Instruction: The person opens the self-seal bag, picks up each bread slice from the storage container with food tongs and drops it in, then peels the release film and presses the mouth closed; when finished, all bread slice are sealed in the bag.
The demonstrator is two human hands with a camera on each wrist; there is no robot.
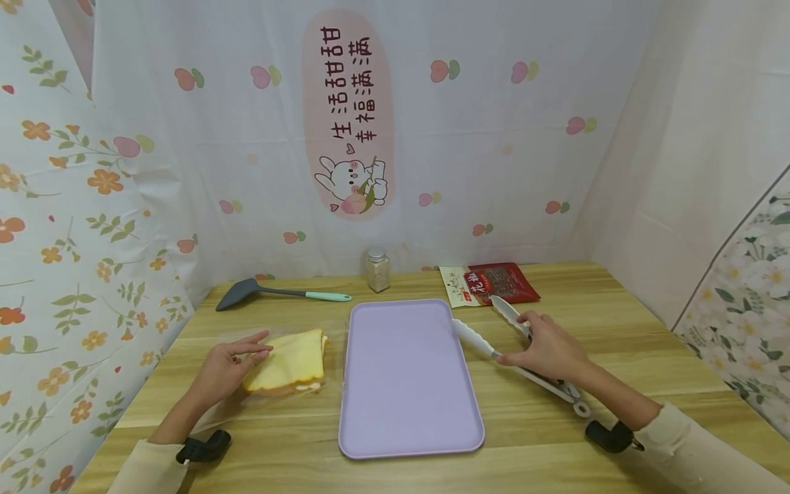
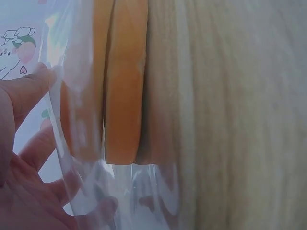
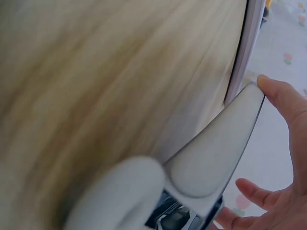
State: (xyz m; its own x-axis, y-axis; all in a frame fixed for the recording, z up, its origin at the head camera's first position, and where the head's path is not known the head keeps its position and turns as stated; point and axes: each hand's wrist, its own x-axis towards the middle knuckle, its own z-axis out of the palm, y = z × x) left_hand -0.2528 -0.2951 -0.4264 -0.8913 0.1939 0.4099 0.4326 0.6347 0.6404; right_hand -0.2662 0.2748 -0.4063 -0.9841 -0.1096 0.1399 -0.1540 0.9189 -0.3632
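Note:
On the left of the table, slices of yellow-topped bread lie in a clear plastic bag. My left hand pinches the bag's film at the near-left side of the bread, thumb and fingertips close together. Orange-brown crust edges show through the film in the left wrist view. White-tipped metal tongs are gripped by my right hand, thumb on one arm and fingers on the other. Their arms are spread, one tip over the right rim of a lilac tray and the other near a red spice packet.
Behind the bread lies a grey turner with a mint handle. A small glass jar with a metal lid stands at the table's back edge. Patterned curtains hang behind the table and at both sides.

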